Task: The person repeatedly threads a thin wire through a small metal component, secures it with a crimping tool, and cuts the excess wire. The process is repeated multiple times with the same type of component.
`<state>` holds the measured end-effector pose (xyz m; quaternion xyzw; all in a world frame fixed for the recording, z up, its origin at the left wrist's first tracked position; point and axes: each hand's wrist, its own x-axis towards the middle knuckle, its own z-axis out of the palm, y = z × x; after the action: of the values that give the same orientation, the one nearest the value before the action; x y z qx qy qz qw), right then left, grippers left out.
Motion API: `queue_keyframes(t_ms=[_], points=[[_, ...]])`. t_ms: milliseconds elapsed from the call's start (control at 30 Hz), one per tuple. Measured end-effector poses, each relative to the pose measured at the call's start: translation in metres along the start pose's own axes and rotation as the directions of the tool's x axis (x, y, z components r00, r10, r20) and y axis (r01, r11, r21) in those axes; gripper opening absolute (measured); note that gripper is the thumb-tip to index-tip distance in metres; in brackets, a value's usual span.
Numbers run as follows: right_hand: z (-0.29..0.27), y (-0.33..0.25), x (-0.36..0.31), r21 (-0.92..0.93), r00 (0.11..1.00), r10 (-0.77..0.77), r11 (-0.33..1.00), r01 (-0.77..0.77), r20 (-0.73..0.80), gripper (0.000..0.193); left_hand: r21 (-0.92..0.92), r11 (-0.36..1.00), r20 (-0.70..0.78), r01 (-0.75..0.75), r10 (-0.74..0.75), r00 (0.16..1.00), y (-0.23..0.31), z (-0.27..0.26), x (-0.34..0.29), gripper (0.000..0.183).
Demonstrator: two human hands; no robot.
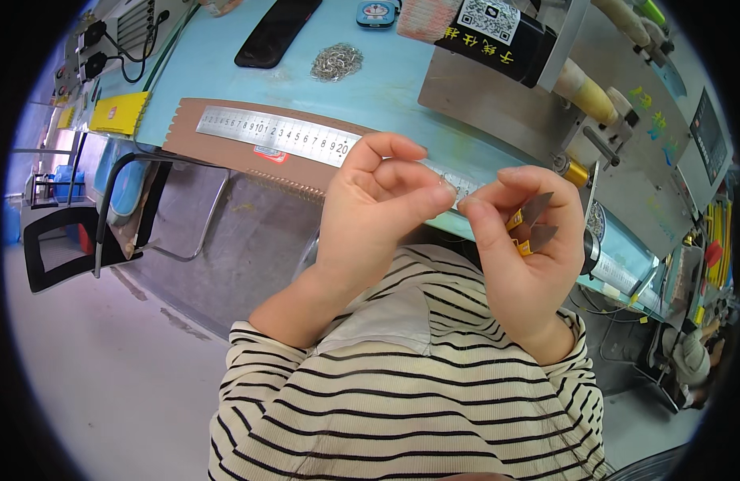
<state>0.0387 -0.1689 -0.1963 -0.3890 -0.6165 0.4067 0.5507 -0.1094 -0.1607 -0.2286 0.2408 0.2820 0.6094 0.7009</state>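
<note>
My left hand (358, 216) is raised over the table's near edge, thumb and forefinger pinched together at a tiny item I cannot make out. Close beside it, my right hand (538, 264) has its thumb and forefinger tips pressed together. Tucked in its curled fingers is a pair of small snips (536, 208), with two dark pointed blades and yellow parts at their base. The fingertips of both hands are slightly apart. Behind them lies a steel ruler (266, 132) on a brown strip (185, 144) with a notched end.
Farther back on the blue tabletop (225, 80) are a pile of small metal rings (336, 62), a black phone (278, 32) and a small blue case (376, 14). A grey metal machine (498, 96) takes up the right side. A black-framed chair (61, 240) stands at left.
</note>
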Motion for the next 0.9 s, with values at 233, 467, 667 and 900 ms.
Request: queue_keyframes(t_ms=[233, 467, 667, 900], points=[[-0.005, 0.002, -0.001, -0.023, 0.999, -0.022, 0.999, 0.022, 0.032, 0.037, -0.074, 0.993, 0.057, 0.086, -0.082, 0.995, 0.001, 0.002, 0.003, 0.039], [-0.016, -0.004, 0.002, -0.145, 0.988, 0.049, 0.989, -0.028, 0.148, 0.04, -0.052, 0.989, 0.126, 0.14, -0.132, 0.983, 0.005, -0.003, 0.007, 0.039], [-0.029, -0.02, 0.012, -0.197, 0.937, 0.308, 0.941, -0.274, 0.165, 0.021, 0.251, 0.967, 0.204, 0.054, -0.107, 0.973, 0.018, 0.0, 0.003, 0.042], [-0.035, -0.02, 0.014, -0.025, 0.857, 0.374, 0.92, -0.391, 0.354, 0.005, 0.491, 0.867, 0.226, 0.085, -0.222, 0.949, 0.034, 0.014, 0.003, 0.051]])
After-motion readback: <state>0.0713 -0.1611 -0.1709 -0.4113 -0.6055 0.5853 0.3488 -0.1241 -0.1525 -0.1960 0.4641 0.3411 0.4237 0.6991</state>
